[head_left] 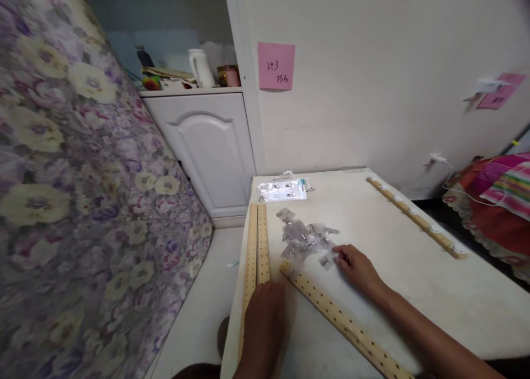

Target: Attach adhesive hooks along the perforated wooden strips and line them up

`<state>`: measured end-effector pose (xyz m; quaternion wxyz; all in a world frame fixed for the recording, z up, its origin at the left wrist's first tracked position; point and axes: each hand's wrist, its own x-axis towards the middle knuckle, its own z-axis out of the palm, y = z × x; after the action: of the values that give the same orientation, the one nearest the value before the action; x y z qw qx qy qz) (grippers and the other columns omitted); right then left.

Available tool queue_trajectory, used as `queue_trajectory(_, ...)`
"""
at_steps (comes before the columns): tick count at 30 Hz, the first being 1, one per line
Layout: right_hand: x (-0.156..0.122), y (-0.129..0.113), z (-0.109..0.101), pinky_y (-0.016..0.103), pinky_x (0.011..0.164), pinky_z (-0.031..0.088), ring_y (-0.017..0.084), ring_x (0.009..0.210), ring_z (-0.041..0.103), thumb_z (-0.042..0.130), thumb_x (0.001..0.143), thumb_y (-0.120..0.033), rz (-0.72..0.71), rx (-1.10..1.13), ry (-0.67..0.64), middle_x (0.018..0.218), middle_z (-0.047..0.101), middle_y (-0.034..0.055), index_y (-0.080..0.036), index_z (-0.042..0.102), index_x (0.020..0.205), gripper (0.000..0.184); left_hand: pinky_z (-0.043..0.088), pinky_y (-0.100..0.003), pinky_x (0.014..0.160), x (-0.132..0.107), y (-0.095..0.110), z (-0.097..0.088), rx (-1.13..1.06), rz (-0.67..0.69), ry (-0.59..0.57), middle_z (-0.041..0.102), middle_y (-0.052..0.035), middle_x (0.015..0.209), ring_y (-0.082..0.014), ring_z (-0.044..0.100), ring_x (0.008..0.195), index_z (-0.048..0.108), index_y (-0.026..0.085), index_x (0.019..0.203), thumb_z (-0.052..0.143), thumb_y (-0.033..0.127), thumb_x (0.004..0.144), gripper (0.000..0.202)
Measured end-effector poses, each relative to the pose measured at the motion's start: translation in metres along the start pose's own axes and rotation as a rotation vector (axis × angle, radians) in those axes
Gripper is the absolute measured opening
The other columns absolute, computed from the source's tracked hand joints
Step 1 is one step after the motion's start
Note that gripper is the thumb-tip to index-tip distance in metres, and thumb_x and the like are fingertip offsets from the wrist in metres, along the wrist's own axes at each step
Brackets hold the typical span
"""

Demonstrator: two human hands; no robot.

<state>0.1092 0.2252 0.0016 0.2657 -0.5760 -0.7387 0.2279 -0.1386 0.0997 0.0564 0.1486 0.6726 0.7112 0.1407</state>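
Four perforated wooden strips on the white worktop (pixel 414 290), head view only. Landmark: the pile of small clear bags (pixel 304 238), each with a bit of metal hardware inside.

- Paired strips (pixel 256 241): just left of the pile, touching side by side, long axis running away from the person along the worktop's left edge.
- Diagonal strip (pixel 331 307): far end just below the pile, long axis running from there to the near right, passing under the right forearm.
- Lone strip (pixel 418 217): well right of the pile, angled along the far right edge.
- Blister pack (pixel 282 190): just beyond the pile, near the wall.

Right hand (pixel 356 266): at the pile's near-right corner, fingers bent, tips on one loose bag (pixel 326 262). Pinched or only touched, cannot tell. The bag lies straight off the fingertips, to the hand's left, between the hand and the diagonal strip's far end. This hand is much the nearer to the pile.

Left hand (pixel 263 324): below and left of the pile, spread palm-down over the near ends of the paired strips, gripping nothing.

Off the worktop, left of the pile: white cabinet (pixel 207 147), floral mattress (pixel 83 174).
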Motion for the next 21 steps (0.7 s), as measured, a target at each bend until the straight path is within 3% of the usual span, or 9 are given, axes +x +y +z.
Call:
queue_trajectory(7,0.009,-0.001,0.008,0.031,0.073,0.045,0.019,0.08,0.059,0.056,0.074,-0.026,0.025,0.021,-0.014,0.095,0.062,0.0045,-0.023,0.062,0.104,0.031,0.041,-0.033,0.085,0.001,-0.003,0.003,-0.018,0.017,0.009,0.063,-0.0062,0.097,-0.0219,0.054,0.095,0.064,0.018,0.101,0.032,0.012,0.089,0.035)
queue_trajectory(13,0.007,0.0,0.006,0.027,0.064,0.044,0.017,0.067,0.059,0.052,0.074,-0.021,0.049,0.071,-0.099,0.073,0.062,-0.0008,-0.023,0.062,0.098,0.026,0.041,-0.033,0.086,0.001,-0.001,0.002,-0.007,0.008,-0.003,0.063,-0.0062,0.099,-0.0221,0.053,0.097,0.064,0.019,0.103,0.035,0.009,0.087,0.035)
queue_trajectory(21,0.017,0.001,-0.003,0.029,0.07,0.043,0.016,0.074,0.056,0.059,0.069,-0.019,-0.071,-0.006,-0.216,0.09,0.054,0.0018,-0.027,0.064,0.107,0.038,0.041,-0.032,0.085,0.0,0.0,0.001,0.003,0.019,0.009,0.063,-0.0065,0.098,-0.0215,0.054,0.096,0.064,0.019,0.103,0.035,0.01,0.088,0.034)
